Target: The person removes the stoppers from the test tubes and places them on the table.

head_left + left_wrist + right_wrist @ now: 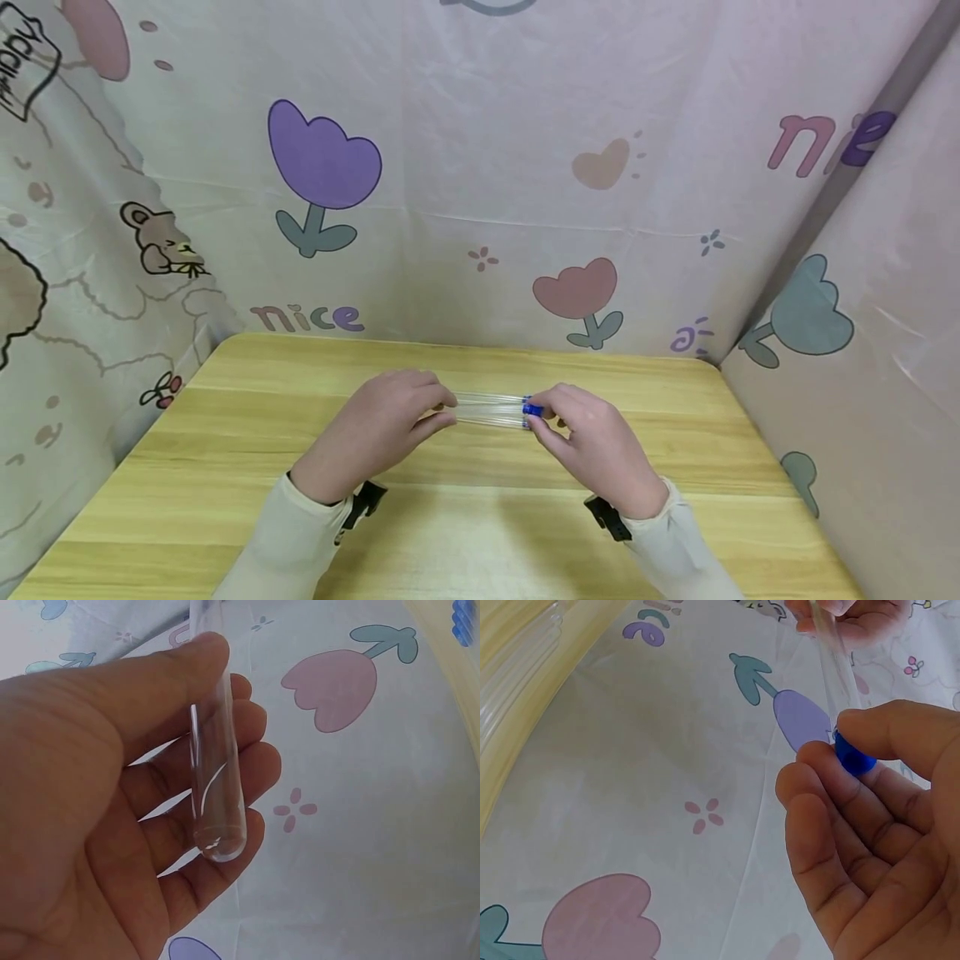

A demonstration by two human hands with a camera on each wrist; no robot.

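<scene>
A clear glass test tube point(487, 410) is held level just above the wooden table point(480, 533), between both hands. My left hand point(442, 412) grips its rounded closed end point(219, 825) between thumb and curled fingers. My right hand point(543, 417) pinches the blue cap point(532, 408) at the tube's other end with thumb and forefinger. In the right wrist view the blue cap point(855, 754) sits at the fingertips, and the tube point(832, 645) runs away toward the left hand point(855, 619). The tube looks empty.
More clear tubes point(517, 645) lie on the table under the hands; a ribbed blue cap point(465, 619) shows by the table edge. A cartoon-printed cloth point(480, 167) walls in the table at the back and both sides.
</scene>
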